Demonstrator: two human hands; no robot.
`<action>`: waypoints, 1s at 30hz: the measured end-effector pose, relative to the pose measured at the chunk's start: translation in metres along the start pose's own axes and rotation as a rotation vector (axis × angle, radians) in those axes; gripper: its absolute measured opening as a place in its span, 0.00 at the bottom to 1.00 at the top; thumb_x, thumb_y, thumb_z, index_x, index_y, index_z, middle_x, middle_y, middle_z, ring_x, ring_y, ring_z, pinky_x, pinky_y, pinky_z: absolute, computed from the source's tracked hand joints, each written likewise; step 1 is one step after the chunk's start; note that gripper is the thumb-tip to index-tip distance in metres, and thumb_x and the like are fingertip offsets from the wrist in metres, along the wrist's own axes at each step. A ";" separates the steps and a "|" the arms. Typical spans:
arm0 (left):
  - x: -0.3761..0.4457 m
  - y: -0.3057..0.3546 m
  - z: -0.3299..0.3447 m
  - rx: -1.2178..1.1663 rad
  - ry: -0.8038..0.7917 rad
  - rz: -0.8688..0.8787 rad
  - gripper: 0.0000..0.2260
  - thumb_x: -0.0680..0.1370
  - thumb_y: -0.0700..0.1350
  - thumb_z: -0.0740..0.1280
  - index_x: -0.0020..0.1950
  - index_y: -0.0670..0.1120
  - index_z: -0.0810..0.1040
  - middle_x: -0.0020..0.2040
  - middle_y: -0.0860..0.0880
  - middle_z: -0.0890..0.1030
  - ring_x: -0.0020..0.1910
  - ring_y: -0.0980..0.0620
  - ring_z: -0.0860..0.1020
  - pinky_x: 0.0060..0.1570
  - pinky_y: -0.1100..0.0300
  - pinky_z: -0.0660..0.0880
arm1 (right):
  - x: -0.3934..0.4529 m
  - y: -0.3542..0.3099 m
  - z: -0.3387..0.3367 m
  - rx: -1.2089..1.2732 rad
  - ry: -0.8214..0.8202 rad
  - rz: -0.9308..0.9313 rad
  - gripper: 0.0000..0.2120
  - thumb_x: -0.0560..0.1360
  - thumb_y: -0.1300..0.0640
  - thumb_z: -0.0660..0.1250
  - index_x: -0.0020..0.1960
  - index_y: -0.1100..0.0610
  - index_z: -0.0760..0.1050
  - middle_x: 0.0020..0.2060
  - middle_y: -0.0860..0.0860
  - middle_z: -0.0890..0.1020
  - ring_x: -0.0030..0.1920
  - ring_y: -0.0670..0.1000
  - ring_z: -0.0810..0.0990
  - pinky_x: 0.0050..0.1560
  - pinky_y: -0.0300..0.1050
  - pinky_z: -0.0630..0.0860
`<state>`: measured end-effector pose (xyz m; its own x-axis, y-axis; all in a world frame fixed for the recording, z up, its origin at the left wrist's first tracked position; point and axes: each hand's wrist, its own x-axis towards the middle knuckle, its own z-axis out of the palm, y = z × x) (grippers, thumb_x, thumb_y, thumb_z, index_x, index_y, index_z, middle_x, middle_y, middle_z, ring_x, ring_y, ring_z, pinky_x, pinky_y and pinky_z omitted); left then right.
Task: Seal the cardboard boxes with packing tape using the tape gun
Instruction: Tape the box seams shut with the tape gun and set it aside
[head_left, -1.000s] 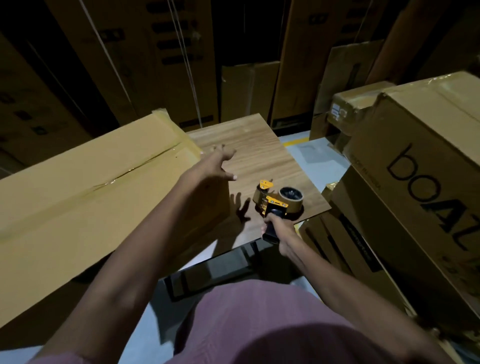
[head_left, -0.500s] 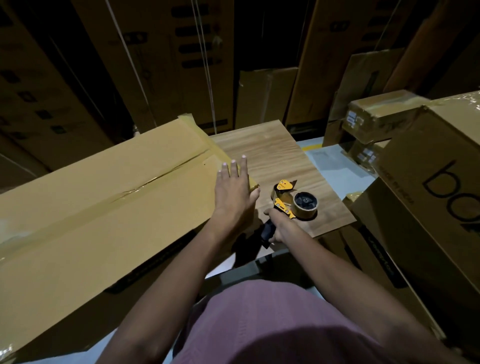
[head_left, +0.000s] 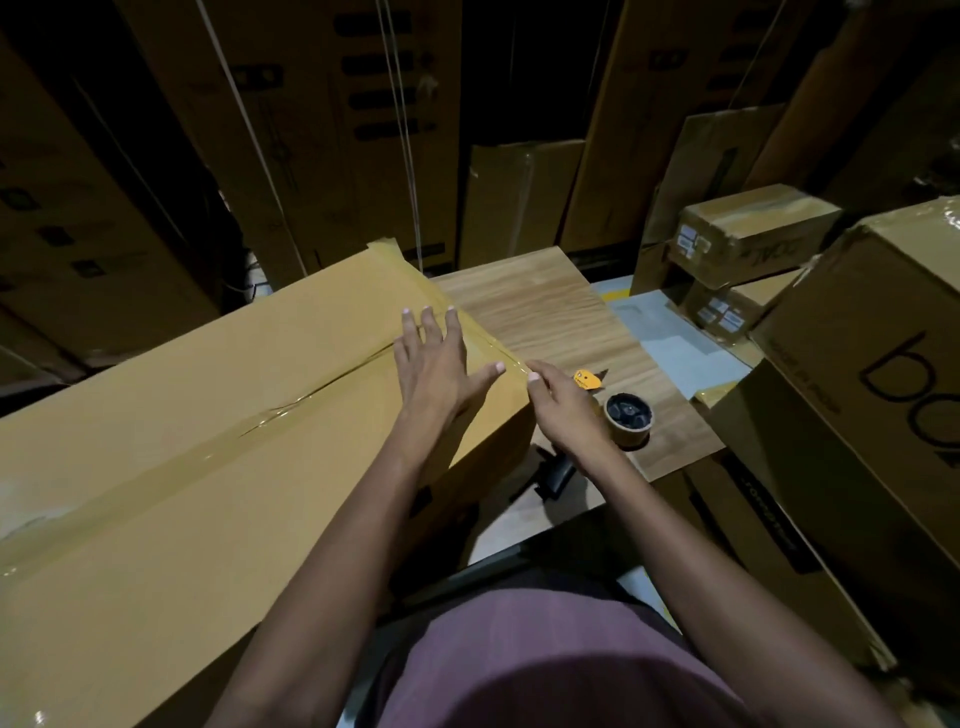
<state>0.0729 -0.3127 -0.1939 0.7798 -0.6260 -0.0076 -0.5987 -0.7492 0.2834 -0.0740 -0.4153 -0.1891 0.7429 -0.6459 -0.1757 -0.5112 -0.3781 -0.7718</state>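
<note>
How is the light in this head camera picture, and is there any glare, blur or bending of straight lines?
Head view: the light is dim, the stacked cartons behind almost black; the long cardboard box is brightest. Glare streaks lie along its packing tape. The left hand and right hand look slightly soft. The wide lens bends the box edges; the tape gun sits in shade.
</note>
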 end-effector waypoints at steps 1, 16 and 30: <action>0.004 -0.002 -0.001 -0.011 -0.066 -0.029 0.48 0.75 0.73 0.61 0.84 0.47 0.47 0.83 0.39 0.48 0.81 0.36 0.40 0.77 0.38 0.48 | 0.007 0.000 0.000 -0.058 0.002 -0.006 0.19 0.87 0.50 0.54 0.74 0.52 0.74 0.65 0.54 0.80 0.66 0.58 0.76 0.69 0.59 0.70; 0.037 -0.023 -0.003 -0.079 0.289 -0.101 0.16 0.84 0.56 0.61 0.60 0.50 0.84 0.46 0.47 0.85 0.45 0.48 0.80 0.50 0.51 0.79 | 0.067 0.002 0.005 -0.161 -0.340 -0.127 0.23 0.88 0.49 0.50 0.78 0.56 0.66 0.68 0.57 0.78 0.67 0.59 0.75 0.62 0.51 0.71; 0.072 -0.029 0.021 0.059 0.213 -0.305 0.27 0.85 0.53 0.50 0.81 0.41 0.57 0.81 0.37 0.56 0.81 0.39 0.53 0.79 0.41 0.50 | 0.142 -0.074 0.034 -0.071 -0.509 0.128 0.33 0.84 0.38 0.44 0.68 0.58 0.78 0.61 0.59 0.82 0.61 0.59 0.80 0.65 0.56 0.74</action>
<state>0.1423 -0.3404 -0.2226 0.9408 -0.3178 0.1180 -0.3377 -0.9093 0.2432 0.0841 -0.4563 -0.1778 0.7793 -0.2931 -0.5538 -0.6266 -0.3730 -0.6843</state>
